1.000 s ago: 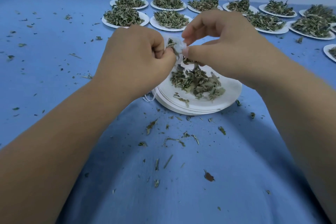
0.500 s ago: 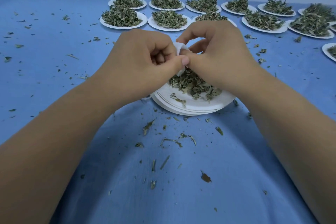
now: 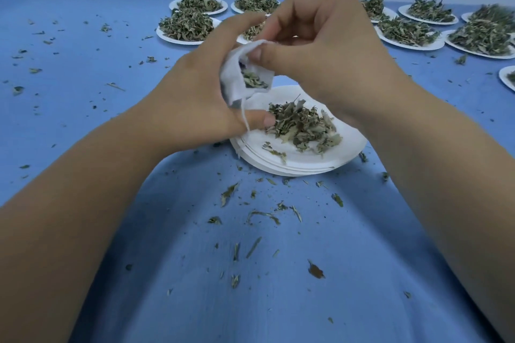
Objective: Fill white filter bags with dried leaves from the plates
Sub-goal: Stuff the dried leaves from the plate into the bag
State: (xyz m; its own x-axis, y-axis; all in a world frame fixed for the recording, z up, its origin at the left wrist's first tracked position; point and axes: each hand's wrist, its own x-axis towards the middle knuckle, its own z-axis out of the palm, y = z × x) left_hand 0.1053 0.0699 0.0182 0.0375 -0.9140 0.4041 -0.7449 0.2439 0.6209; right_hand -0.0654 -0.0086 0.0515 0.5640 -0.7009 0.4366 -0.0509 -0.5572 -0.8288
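A small white filter bag (image 3: 237, 78) hangs open between both hands above the near stack of white plates (image 3: 295, 159). Green leaf bits show inside its mouth. My left hand (image 3: 195, 97) holds the bag from the left, its thumb low by the dangling string. My right hand (image 3: 320, 47) pinches the bag's top edge between thumb and forefinger. A pile of dried leaves (image 3: 301, 122) lies on the top plate, just under and right of the bag.
Several white plates heaped with dried leaves line the far edge, such as one at the back left (image 3: 185, 26) and one at the back right (image 3: 409, 33). Loose leaf crumbs (image 3: 262, 214) scatter over the blue cloth (image 3: 83, 64).
Both hands lifted slightly and parted; the bag, pinched shut between them before, now hangs open with leaves visible inside.
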